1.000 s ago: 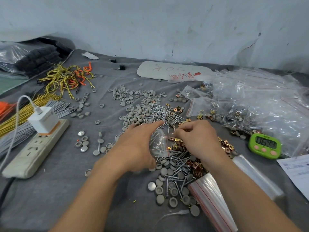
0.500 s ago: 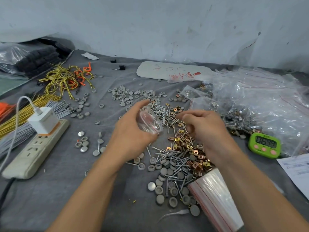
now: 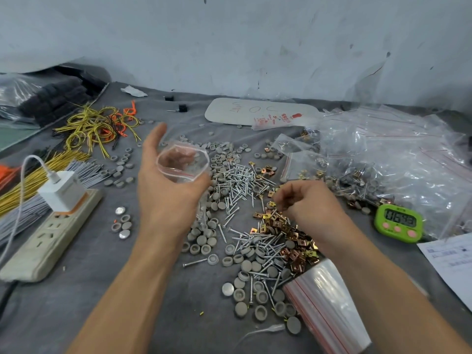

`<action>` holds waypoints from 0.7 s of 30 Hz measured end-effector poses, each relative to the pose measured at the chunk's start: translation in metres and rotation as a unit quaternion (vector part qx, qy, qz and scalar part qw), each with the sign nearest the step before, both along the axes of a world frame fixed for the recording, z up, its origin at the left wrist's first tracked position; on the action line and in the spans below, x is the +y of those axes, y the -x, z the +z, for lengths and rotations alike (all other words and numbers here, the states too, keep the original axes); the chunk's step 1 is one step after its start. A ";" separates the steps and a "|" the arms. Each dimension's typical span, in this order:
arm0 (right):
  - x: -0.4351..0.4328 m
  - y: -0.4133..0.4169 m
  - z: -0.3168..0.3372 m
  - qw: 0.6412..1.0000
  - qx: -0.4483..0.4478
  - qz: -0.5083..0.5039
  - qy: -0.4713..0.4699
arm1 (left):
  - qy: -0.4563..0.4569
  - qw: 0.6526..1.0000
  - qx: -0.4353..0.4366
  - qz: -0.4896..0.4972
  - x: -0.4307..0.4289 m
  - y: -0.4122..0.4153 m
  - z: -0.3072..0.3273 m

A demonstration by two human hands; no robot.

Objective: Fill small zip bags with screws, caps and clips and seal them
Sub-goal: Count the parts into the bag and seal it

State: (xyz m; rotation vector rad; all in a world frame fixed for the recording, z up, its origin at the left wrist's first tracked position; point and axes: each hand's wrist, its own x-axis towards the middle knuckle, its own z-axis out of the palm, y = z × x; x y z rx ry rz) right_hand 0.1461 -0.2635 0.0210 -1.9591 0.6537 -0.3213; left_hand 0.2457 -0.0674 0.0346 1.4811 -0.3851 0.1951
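Head view: the left hand (image 3: 166, 195) is raised above the worktop (image 3: 102, 290) and holds a small clear zip bag (image 3: 182, 163). Its fingers (image 3: 178, 159) curl behind the bag and show through the plastic, and the thumb stands straight up on the near side. The bag mouth is spread into a rounded opening that faces the camera. No contents are visible in the bag.

The right hand (image 3: 309, 203) is low over the gold clips (image 3: 278, 226), with its fingers (image 3: 282, 200) curled tightly together at the far edge of that pile. Motion blur hides whether they pinch a clip. Loose screws (image 3: 237, 180) lie between the two hands, directly right of the left fingers. Grey caps (image 3: 201, 241) lie below the left hand and nearer the camera. A stack of empty bags (image 3: 324, 302) lies beside the right forearm. A green timer (image 3: 398, 222) stands to the right of the right hand, in front of the filled bags (image 3: 383, 154).

Change against the frame half a second before:
- The left hand has carried the bag up and to the left, away from the right hand.
- The bag mouth is now wider.
- The right hand has moved right and nearer the camera, from beside the bag to the clip pile.
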 end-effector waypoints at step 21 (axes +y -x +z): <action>0.038 -0.005 0.032 0.977 -0.200 0.049 0.059 | -0.290 0.947 -0.024 -0.137 -0.028 0.018 -0.009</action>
